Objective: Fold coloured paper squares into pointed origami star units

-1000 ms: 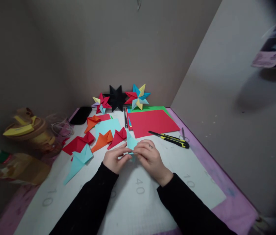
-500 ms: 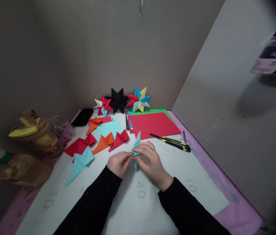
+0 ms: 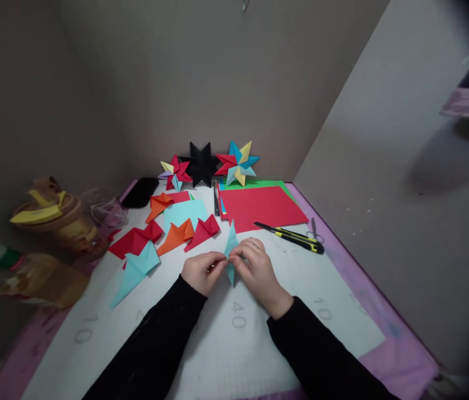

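A folded light-blue paper piece stands upright between my hands, pointed at its top and bottom ends. My left hand pinches its middle from the left. From the right, the thumb and fingers of my right hand pinch it at the same spot, hiding the fold there. Left of the hands lie folded paper units: a light-blue one, a red one, an orange one, a larger red one and another orange one.
Red sheets lie at the back, a cutter knife and small scissors at right. Paper stars, one black, one multicoloured, lean on the wall. A phone, a lidded jar and a bottle stand left.
My fingertips have come closer together on the light-blue paper piece, and its middle flap is now hidden in the pinch. The camera view has shifted slightly.
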`<state>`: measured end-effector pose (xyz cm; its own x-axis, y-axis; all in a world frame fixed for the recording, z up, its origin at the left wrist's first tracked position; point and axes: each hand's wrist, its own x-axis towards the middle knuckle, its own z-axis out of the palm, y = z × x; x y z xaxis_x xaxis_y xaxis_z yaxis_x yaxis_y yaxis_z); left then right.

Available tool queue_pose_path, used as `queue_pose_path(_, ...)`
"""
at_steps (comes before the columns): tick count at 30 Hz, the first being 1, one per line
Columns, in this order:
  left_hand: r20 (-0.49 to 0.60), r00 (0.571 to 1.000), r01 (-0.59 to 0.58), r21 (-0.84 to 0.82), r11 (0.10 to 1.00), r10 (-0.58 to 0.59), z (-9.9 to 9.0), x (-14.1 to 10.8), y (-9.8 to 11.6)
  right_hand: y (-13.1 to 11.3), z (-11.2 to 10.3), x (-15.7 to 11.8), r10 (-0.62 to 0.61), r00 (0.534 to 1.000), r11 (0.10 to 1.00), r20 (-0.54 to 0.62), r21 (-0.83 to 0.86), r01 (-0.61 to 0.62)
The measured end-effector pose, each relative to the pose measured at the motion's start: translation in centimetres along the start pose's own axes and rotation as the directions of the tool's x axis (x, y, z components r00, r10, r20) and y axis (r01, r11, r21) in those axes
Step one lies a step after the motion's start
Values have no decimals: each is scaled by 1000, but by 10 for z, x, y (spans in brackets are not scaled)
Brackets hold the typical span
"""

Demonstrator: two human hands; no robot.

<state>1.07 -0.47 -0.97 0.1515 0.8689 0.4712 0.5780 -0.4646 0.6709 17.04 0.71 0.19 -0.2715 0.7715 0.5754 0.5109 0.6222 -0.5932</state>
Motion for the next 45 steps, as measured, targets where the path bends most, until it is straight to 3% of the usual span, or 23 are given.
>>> queue_pose_path(10, 82, 997, -2, 3, 1000, 2, -1, 2, -2, -1, -3, 2, 22, 1000, 998, -8, 55, -22)
queue_pose_path(14, 47, 999, 4, -42, 999, -2, -1, 2, 0, 1, -2, 2, 89, 995, 993, -45, 79, -85)
queue_pose_path(19, -52, 985, 159, -124, 980, -166, 0, 1, 7, -1, -1, 3, 146, 988, 982, -53, 128, -138)
queue_pose_path(23, -114, 944, 271, -270, 924, -310, 2, 2, 8, 3, 1, 1, 241, 954, 961, -176, 178, -210)
queue_pose_path(26, -151, 911, 299, -397, 867, -383, 4, 4, 6, 10, 8, -1, 399, 901, 873, -172, 371, -316)
queue_pose_path(30, -111, 911, 299, -487, 820, -398, 5, 5, 1, 14, 15, 0, 498, 862, 571, 90, 714, -405)
queue_pose_path(32, -70, 913, 329, -457, 826, -402, 5, 4, -1, 11, 15, 1, 524, 842, 477, 132, 773, -418)
queue_pose_path(36, 10, 891, 421, -390, 819, -453, 5, 4, 1, 4, 12, 4, 562, 820, 439, 106, 802, -405)
queue_pose_path(45, 155, 853, 497, -532, 685, -498, 4, 8, 4, 0, 16, 1, 519, 845, 458, 129, 792, -403)
